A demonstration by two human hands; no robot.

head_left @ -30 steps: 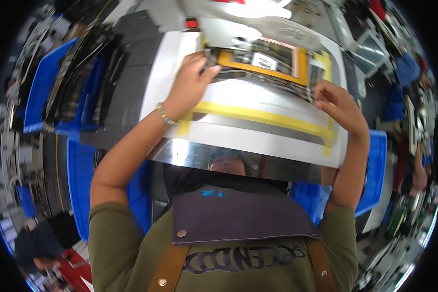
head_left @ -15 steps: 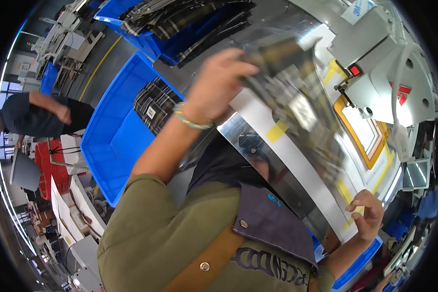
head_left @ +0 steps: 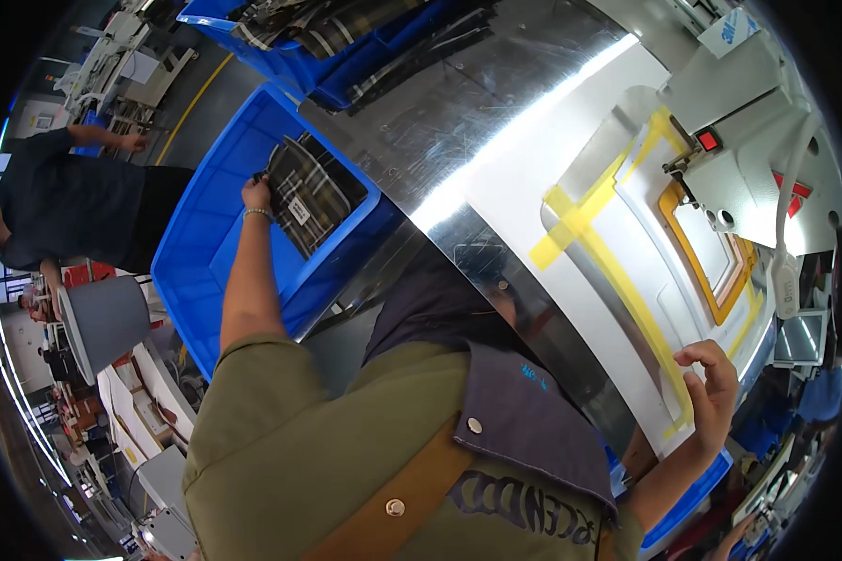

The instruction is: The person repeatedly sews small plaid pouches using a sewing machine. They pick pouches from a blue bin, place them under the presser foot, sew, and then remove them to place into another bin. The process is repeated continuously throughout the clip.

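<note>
Your left hand [head_left: 255, 194] pinches a dark plaid fabric piece [head_left: 305, 194], flat, soft, curved-edged, upper left of frame | piece lies inside blue plastic bin [head_left: 196, 271], rigid, smooth | your right hand [head_left: 716, 388], fingers loosely curled, holding nothing, rests on white template [head_left: 571, 309] edged with yellow tape [head_left: 627, 299], lower right | shiny scratched steel table [head_left: 458, 103] | second blue bin [head_left: 281, 56] at top holds more plaid cloth.

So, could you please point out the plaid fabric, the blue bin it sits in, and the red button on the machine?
Plaid fabric [head_left: 311, 192], head view, middle of the dark checked piece.
Blue bin [head_left: 196, 252], head view, bare inner wall left of the fabric.
Red button [head_left: 708, 140], head view, its red face.
</note>
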